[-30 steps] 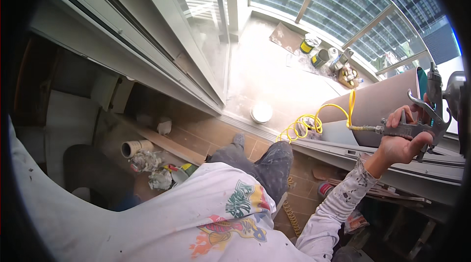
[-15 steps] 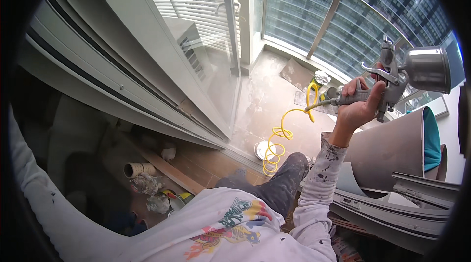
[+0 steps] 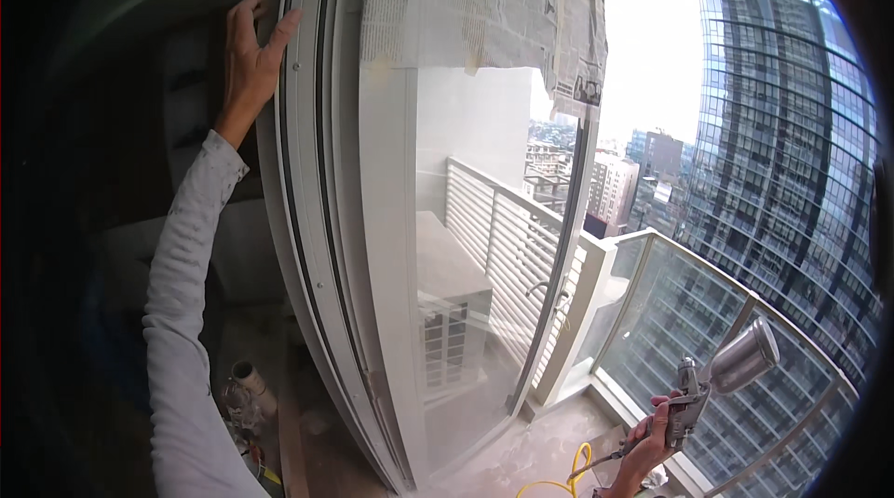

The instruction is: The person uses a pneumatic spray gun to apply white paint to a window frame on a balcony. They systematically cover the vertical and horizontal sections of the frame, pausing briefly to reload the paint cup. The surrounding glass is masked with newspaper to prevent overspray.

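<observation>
Spray gun (image 3: 686, 416), raised at lower right above the balcony floor (image 3: 507, 450): I hold it in the right hand (image 3: 654, 431), fingers wrapped round its grip, the metal cup (image 3: 742, 358) tilted up and outward before the glass railing (image 3: 675, 312). A yellow air hose (image 3: 579, 463) loops just beside the grip. Well apart, at upper left, the left hand (image 3: 251, 60) spreads thumb and fingers at the edge of a white grooved door frame (image 3: 312, 172); I see nothing held in it, and cannot tell how firmly it bears on the edge.

From my remote post, I judge the job to be partway along. Newspaper (image 3: 475, 4) already covers the top of the glass panel (image 3: 470, 116), ragged at its lower edge and running further down the right side. Below that the pane is bare, white louvres (image 3: 494, 218) showing beyond it. Masking, then, looks done at the top only. I see no mist leaving the gun, and the cup's wall hides its fill. Which white surfaces carry a coat, and so how much spraying is left, I cannot tell.
</observation>
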Demonstrator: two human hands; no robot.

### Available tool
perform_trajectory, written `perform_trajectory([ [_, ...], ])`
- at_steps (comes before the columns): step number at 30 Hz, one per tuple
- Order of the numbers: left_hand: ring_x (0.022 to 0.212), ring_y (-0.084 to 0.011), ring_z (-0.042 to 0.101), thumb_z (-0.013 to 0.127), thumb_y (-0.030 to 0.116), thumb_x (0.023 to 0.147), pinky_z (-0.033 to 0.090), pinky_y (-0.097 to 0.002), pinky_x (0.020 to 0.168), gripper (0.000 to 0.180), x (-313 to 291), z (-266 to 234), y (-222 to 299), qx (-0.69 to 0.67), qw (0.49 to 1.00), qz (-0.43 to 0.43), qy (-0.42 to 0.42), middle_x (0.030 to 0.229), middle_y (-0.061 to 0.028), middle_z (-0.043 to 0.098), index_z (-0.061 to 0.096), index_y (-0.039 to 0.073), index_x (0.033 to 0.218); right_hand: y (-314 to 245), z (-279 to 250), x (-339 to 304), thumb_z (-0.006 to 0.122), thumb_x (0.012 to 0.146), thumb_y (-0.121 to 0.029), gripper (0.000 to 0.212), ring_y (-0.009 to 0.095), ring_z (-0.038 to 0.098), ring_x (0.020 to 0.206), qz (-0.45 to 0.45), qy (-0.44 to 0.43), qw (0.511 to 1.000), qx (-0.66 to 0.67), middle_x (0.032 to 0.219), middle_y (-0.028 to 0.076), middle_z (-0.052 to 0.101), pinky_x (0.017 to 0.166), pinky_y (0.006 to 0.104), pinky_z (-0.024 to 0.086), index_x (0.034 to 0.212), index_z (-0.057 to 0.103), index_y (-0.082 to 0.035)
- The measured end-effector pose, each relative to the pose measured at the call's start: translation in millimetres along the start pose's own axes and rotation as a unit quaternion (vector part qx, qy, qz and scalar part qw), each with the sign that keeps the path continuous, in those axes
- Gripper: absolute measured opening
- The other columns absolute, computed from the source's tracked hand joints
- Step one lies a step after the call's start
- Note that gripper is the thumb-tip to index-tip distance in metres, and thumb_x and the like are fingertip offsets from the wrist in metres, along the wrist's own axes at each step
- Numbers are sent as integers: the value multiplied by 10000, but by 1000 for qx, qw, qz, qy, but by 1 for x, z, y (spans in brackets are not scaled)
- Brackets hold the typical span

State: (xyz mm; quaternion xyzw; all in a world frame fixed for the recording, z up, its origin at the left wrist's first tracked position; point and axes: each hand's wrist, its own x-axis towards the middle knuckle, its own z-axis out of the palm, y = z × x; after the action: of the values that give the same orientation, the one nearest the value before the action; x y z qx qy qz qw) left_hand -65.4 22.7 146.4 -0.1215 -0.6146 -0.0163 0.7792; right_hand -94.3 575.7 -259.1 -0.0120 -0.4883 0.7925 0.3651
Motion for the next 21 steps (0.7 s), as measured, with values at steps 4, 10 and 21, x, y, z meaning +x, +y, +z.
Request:
perform_trajectory([
  [4, 1277, -373, 459, 558, 599, 938, 400, -478, 1052, 815, -17, -19, 56, 94, 991, -94, -11, 1372, -244, 441, 385, -34, 1421, 41, -52, 72, 615, 947, -291, 398, 124, 459, 521, 129, -117, 983, -62, 670, 29, 509, 429, 279, 407, 1212, 616, 7],
  [10, 1238, -420, 479, 552, 536, 965, 381, -493, 1050, 756, -39, -10, 64, 215, 967, -133, 8, 1348, -276, 471, 398, -69, 1391, 23, -79, 124, 641, 941, -301, 313, 116, 393, 477, 161, -157, 974, -11, 609, 6, 441, 404, 274, 331, 1063, 660, -13],
  [21, 1190, -483, 535, 499, 583, 964, 429, -503, 1009, 776, -48, -5, 78, 350, 896, -271, 33, 1330, -319, 509, 424, -75, 1368, 18, -96, 165, 632, 947, -311, 307, 118, 373, 458, 232, -155, 960, -17, 591, 9, 430, 394, 277, 311, 1026, 655, -16],
])
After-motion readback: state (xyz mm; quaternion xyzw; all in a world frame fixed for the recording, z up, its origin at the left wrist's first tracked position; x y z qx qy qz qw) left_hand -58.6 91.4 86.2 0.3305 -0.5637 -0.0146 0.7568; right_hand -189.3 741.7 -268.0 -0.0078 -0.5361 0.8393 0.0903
